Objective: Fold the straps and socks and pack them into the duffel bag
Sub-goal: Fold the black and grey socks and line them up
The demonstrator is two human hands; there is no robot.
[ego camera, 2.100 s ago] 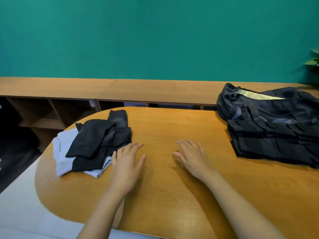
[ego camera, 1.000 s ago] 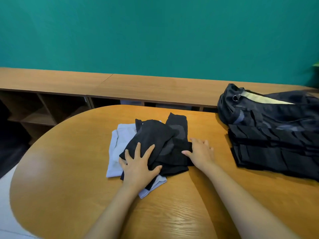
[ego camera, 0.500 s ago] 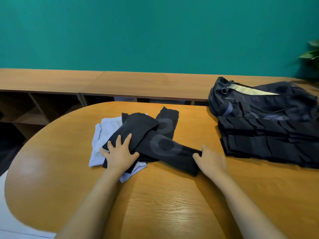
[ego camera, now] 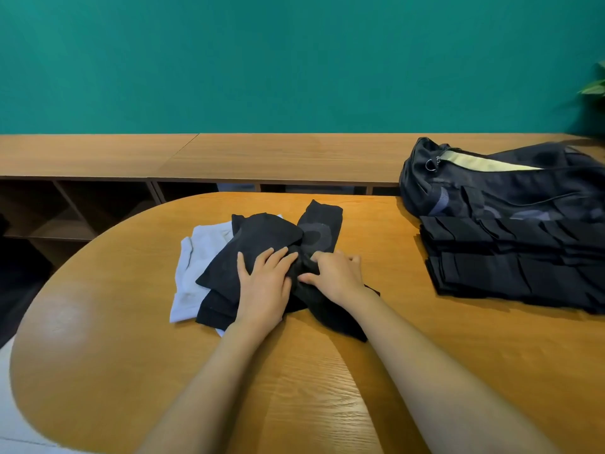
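Observation:
A pile of black socks (ego camera: 262, 234) lies on a pale grey sock (ego camera: 196, 257) in the middle of the round wooden table (ego camera: 131, 355). One black sock with a grey ring pattern (ego camera: 319, 231) points away from me. Another black sock (ego camera: 340, 319) stretches toward me under my right wrist. My left hand (ego camera: 265, 283) lies flat on the pile with fingers spread. My right hand (ego camera: 334, 273) is beside it, thumb and fingers pinching black sock fabric. The dark duffel bag (ego camera: 491, 181) sits at the table's far right, with folded black straps (ego camera: 507, 263) stacked in front of it.
A long low wooden shelf unit (ego camera: 262, 155) with open compartments runs behind the table against a teal wall. A plant leaf (ego camera: 595, 86) shows at the right edge. Bare tabletop lies between the socks and the straps, and in front of me.
My right hand drew one black sock out to the right, then came back left to the pile beside my left hand. My left hand stayed pressed on the socks.

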